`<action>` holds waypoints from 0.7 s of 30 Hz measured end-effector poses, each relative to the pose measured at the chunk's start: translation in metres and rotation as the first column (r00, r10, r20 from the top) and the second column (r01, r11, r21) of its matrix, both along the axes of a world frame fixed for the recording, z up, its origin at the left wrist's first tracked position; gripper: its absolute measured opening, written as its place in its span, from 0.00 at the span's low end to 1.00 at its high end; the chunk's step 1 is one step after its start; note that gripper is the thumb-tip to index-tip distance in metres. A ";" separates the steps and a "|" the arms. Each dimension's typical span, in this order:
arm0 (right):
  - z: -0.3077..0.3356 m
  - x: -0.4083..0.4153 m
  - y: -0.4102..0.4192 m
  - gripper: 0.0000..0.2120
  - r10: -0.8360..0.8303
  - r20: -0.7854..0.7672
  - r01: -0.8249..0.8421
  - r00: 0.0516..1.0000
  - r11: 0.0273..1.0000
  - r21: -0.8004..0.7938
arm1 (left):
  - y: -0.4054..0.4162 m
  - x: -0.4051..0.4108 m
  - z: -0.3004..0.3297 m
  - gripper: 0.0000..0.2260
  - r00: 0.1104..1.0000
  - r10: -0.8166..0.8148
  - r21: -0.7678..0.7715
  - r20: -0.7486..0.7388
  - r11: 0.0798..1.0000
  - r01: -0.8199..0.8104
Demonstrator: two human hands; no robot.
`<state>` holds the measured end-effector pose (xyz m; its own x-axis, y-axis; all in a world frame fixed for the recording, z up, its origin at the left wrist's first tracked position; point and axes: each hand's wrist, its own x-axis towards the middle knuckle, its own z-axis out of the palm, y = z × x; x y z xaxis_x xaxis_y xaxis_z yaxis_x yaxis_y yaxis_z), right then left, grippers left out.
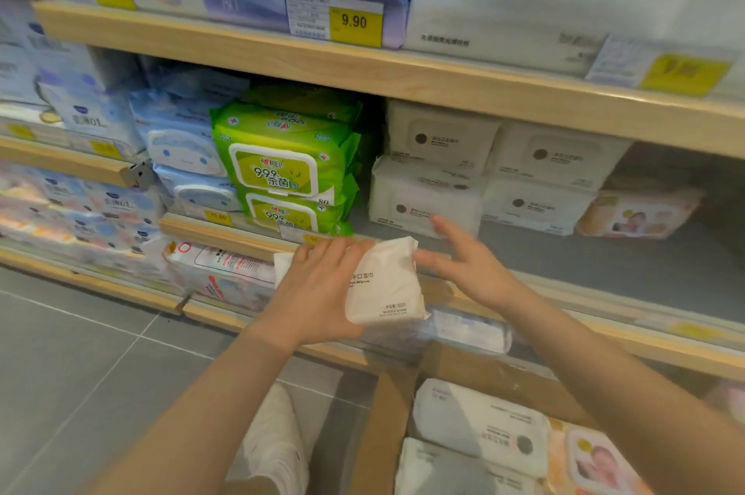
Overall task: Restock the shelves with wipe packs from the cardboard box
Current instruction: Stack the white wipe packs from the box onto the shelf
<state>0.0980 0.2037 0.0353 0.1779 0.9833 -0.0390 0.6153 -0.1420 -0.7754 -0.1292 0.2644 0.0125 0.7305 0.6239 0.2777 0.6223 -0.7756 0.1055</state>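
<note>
Left hand point(322, 284) grips white wipe pack point(387, 284); right hand point(467, 260) hovers spread beside it.

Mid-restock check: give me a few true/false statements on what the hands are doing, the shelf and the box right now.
1. The left hand holds a white wipe pack. True.
2. The right hand grips a green pack. False: its fingers are spread and hold nothing; the green packs sit on the shelf.
3. The cardboard box is empty. False: white packs lie inside.
4. The middle shelf has bare space in front of the white stacks. True.
</note>
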 end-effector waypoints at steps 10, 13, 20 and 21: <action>-0.001 0.027 -0.062 0.31 -0.202 -0.571 0.185 0.796 0.979 -0.089 | -0.041 0.064 0.017 0.47 0.980 -0.177 0.024 0.093 0.984 0.176; 0.013 0.050 -0.081 0.29 -0.224 -0.558 0.274 0.799 0.962 0.006 | -0.034 0.076 0.027 0.56 0.973 -0.007 -0.213 0.231 0.975 0.057; 0.029 0.108 -0.114 0.36 -0.210 -0.516 0.292 0.830 0.953 0.083 | -0.017 0.115 0.021 0.41 0.821 0.351 -0.864 0.450 0.404 0.301; 0.031 0.114 -0.116 0.36 -0.197 -0.497 0.276 0.845 0.957 0.089 | -0.020 0.124 0.022 0.31 0.806 0.355 -0.849 0.474 0.426 0.311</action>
<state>0.2122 0.0879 0.0660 0.4036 0.9143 -0.0341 0.1260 -0.0925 -0.9877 -0.0048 0.2443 0.0346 0.6429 0.7566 -0.1190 0.2067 -0.0218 0.9782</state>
